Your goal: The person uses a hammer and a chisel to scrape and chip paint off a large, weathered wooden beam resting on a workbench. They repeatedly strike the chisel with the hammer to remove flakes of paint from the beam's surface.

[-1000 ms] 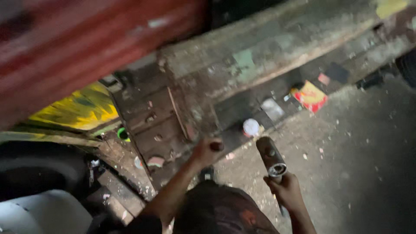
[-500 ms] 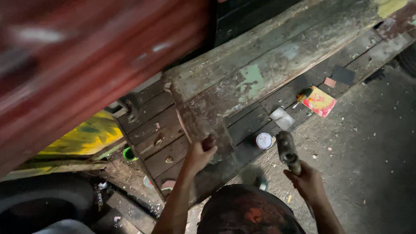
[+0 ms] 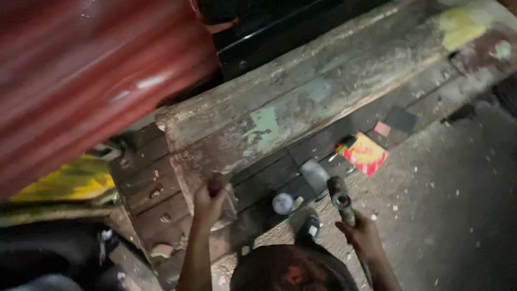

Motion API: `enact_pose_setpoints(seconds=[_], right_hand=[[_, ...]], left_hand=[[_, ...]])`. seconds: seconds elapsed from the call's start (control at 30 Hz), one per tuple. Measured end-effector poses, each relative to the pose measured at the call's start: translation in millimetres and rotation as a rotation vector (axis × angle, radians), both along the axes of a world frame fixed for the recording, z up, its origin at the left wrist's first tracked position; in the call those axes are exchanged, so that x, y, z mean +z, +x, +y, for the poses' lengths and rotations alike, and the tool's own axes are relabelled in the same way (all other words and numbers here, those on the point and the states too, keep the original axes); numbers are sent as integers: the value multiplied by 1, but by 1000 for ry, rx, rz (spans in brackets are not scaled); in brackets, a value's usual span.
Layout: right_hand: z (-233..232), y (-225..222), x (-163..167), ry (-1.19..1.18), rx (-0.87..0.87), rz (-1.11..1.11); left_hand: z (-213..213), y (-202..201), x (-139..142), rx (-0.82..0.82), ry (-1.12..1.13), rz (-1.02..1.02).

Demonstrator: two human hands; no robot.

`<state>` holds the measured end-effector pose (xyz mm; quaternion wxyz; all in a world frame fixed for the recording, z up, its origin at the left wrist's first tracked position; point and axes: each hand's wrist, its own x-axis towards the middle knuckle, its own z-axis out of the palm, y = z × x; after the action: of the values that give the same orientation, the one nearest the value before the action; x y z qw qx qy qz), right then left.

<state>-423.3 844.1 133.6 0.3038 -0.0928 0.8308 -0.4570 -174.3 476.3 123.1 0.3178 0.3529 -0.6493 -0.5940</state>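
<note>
My left hand (image 3: pixel 209 202) is closed around a small dark tool whose tip sticks out above the fist. It is pressed against the near end of a big worn wooden beam (image 3: pixel 301 108) with flaking green paint. My right hand (image 3: pixel 362 236) grips the handle of a hammer (image 3: pixel 340 196). The hammer's round metal head is held up, to the right of the beam end and apart from it. Below and between my arms is a dark rounded shape (image 3: pixel 293 269) with a red patch.
Dark wooden planks (image 3: pixel 151 194) lie under the beam. On them rest a small round white lid (image 3: pixel 283 203), a grey flat piece (image 3: pixel 314 173) and a red and yellow packet (image 3: pixel 366 154). A red corrugated sheet (image 3: pixel 81 81) hangs at upper left. Gritty concrete floor (image 3: pixel 458 205) lies to the right.
The view has closed in on the beam end. My left hand stays at the beam end, and my right hand keeps the hammer raised nearer the planks.
</note>
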Motion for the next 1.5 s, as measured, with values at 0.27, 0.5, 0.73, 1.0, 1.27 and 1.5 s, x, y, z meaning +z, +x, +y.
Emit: enact_pose_setpoints(seconds=[0.27, 0.5, 0.73, 1.0, 1.27, 1.5], right_hand=[[78, -112, -70, -89, 77, -210], [75, -180, -85, -4, 194, -221], [15, -188, -50, -90, 239, -241], [-12, -180, 6, 46, 292, -70], [-36, -165, 47, 218, 260, -25], [-92, -157, 99, 259, 333, 37]], left_hand=[[51, -65, 31, 253, -179, 694], [23, -137, 48, 374, 44, 1050], [-22, -199, 17, 469, -119, 1020], [-19, -223, -37, 419, -166, 663], [2, -203, 22, 99, -225, 1005], [17, -152, 65, 149, -529, 143]])
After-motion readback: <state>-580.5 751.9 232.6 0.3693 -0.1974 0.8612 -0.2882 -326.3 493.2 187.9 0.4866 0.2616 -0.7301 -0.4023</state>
